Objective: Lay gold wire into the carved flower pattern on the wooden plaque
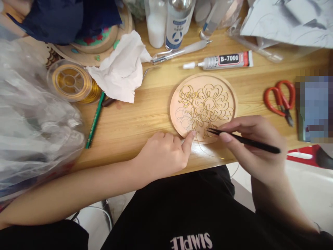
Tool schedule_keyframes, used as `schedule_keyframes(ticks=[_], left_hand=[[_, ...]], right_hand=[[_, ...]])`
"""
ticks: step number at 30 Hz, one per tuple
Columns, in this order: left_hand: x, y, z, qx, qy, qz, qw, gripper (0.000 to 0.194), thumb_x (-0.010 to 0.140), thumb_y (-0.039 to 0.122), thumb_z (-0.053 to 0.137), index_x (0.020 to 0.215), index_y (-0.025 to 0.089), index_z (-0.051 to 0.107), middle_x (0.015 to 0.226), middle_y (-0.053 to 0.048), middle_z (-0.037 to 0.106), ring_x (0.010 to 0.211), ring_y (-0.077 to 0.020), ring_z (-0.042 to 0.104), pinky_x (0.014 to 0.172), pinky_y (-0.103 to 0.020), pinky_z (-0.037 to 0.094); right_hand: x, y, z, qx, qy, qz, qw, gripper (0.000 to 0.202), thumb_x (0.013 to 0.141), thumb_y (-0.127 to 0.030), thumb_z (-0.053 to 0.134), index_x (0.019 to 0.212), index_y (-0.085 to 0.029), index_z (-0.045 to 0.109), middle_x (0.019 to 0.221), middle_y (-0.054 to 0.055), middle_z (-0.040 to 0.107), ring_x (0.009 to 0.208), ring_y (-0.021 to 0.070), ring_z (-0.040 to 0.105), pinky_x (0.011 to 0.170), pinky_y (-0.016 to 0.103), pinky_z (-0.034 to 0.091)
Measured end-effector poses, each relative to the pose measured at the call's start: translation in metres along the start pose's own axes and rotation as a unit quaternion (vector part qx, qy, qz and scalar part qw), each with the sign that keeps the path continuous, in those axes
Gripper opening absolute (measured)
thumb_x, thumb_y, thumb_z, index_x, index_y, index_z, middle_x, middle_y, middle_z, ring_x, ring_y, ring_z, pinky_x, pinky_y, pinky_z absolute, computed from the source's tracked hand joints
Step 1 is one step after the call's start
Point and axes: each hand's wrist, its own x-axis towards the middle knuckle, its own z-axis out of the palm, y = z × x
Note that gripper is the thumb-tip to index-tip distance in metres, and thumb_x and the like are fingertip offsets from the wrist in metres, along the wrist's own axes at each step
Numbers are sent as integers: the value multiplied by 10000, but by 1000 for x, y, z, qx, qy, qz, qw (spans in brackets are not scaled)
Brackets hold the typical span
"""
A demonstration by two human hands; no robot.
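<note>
A round wooden plate lies near the table's front edge, with gold wire shaped into flowers on its face and drawn lines at its lower left. My left hand rests at the plate's front rim, fingers curled, one fingertip pressing by a thin loose wire that trails over the rim. Black tweezers are pinched in my right hand, their tips over the plate's lower part. Whether the tips hold wire is too small to tell.
Red-handled pliers lie to the right. Behind the plate are a B-7000 glue tube, a pen and bottles. Crumpled tissue, a gold wire spool, a green pencil and plastic bags are at left.
</note>
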Motion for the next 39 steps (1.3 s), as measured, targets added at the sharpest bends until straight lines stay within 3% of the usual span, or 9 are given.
schedule_keyframes(ticks=[3,7,12,18,25,30,39], left_hand=[[0,0,-1,8,5,1,1000,411,851,-41,409,1171,64,645,503,23,502,445,-141,511,414,-252,374],[0,-1,-2,20,9,6,1000,400,846,-41,426,1155,70,653,500,26,496,444,-136,504,410,-249,344],[0,-2,-2,28,11,17,999,384,859,-22,438,1178,61,636,509,30,496,449,-134,496,414,-249,348],[-1,-3,-2,30,8,27,999,370,865,-1,474,1207,42,609,541,24,527,474,-142,517,435,-264,384],[1,-2,0,5,21,29,999,342,891,-2,443,1200,-3,592,559,4,547,496,-145,541,452,-270,369],[0,-2,3,30,43,23,998,324,891,24,471,1184,28,610,538,26,521,481,-135,511,443,-265,359],[-6,-4,8,-18,28,10,999,374,895,92,486,1257,40,564,572,23,537,509,-143,520,466,-287,382]], right_hand=[[-4,4,-5,34,32,15,999,182,879,-248,623,1059,-262,650,953,14,703,834,174,687,753,338,564],[-3,8,-9,-5,-65,-99,993,284,981,-305,422,1175,-264,625,1027,45,726,957,206,679,808,381,550],[-3,15,-7,-60,-127,-212,967,343,971,-372,402,1211,-215,590,1108,84,715,1148,255,608,933,439,515],[-9,17,-7,-99,-138,-249,954,481,926,-542,418,1176,-181,615,1115,122,695,1193,298,569,942,474,491],[-10,17,-4,-131,-144,-275,941,474,914,-535,473,1154,-149,610,1112,131,704,1214,317,547,945,482,463],[-7,16,-6,-168,-159,-298,926,467,909,-520,498,1158,-138,598,1154,137,696,1210,334,546,935,479,454],[-2,12,-8,-200,-161,-323,911,460,917,-526,482,1142,-148,617,1136,137,706,1158,312,589,927,469,459]])
